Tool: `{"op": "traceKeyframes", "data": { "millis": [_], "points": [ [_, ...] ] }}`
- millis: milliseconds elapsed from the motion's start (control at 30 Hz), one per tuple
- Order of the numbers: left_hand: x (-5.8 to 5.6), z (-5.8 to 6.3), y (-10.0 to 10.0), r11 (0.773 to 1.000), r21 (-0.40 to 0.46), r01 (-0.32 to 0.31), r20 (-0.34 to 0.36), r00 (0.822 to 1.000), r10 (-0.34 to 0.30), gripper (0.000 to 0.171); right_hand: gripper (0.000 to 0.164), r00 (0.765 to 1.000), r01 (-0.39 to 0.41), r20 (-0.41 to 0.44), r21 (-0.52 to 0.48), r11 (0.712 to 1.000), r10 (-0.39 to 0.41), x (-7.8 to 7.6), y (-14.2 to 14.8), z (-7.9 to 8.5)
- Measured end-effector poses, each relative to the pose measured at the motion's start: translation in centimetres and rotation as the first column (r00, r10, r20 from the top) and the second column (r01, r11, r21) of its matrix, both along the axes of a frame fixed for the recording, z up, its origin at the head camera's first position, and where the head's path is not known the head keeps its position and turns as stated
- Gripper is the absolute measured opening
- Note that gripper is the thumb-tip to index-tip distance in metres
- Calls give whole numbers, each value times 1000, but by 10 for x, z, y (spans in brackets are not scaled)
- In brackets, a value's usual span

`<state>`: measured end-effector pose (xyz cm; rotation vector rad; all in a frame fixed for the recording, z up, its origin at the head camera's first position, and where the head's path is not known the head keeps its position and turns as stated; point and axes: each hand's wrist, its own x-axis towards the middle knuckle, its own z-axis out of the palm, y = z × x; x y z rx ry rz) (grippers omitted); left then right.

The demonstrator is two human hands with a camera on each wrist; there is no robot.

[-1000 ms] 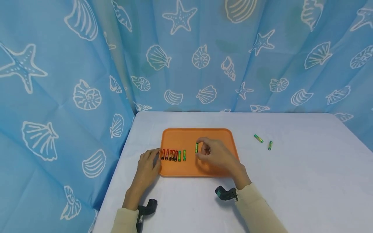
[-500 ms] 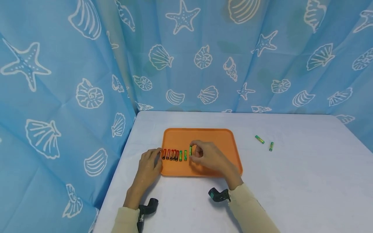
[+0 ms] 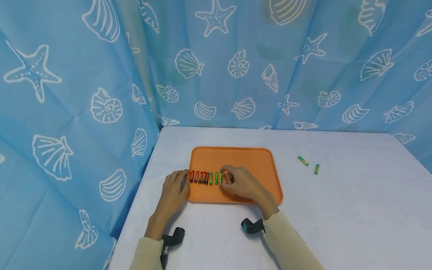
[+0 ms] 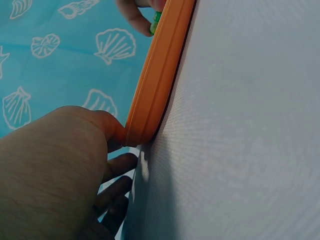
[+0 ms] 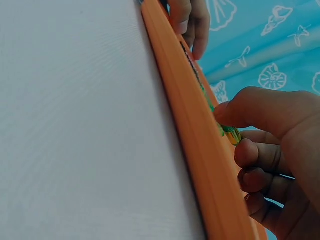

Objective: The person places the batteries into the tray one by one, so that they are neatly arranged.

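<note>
On the orange tray [image 3: 249, 157] lies a row of red-and-black batteries [image 3: 196, 177], several side by side, then two green batteries [image 3: 211, 179]. My right hand [image 3: 239, 182] is over the tray and pinches another green battery [image 3: 221, 177] between thumb and fingertips, upright in line with the row at its right end. The right wrist view shows this battery's yellow-green end [image 5: 232, 136] between the fingers. My left hand [image 3: 173, 191] rests at the tray's left rim. In the left wrist view its thumb [image 4: 112, 127] touches the tray corner, the other fingers loosely bent.
Two more green batteries, a slanted one [image 3: 303, 161] and a nearly upright one [image 3: 317, 169], lie on the white table [image 3: 354, 195] to the right of the tray. A blue curtain [image 3: 253, 90] with shell and starfish prints hangs behind and at the left.
My right hand has moved left across the tray with the green battery, bringing it beside the other green ones. The left hand has stayed at the tray's rim.
</note>
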<state>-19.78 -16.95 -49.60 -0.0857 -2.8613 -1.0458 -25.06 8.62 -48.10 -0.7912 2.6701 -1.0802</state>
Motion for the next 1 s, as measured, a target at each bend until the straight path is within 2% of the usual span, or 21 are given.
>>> {"op": "traceKeyframes", "data": {
  "millis": [267,533,667,833,1000],
  "points": [
    [-7,6,4,1000,-10,6,-15,1000,-6,44,39,1000,2,-22,29,1000,-2,-7,2,2],
    [-9,7,5,1000,0,6,-20,1000,-6,44,46,1000,7,-24,45,999,-6,-10,5,7],
    [-6,3,4,1000,16,4,-12,1000,-4,44,47,999,4,-39,24,1000,-3,-5,11,11],
    [-1,-3,4,1000,2,-5,-22,1000,6,43,46,995,30,-93,22,999,-27,7,26,21],
    [1,-5,1,1000,-6,-5,-41,999,5,43,44,987,60,-154,22,998,-56,12,44,26]
  ]
}}
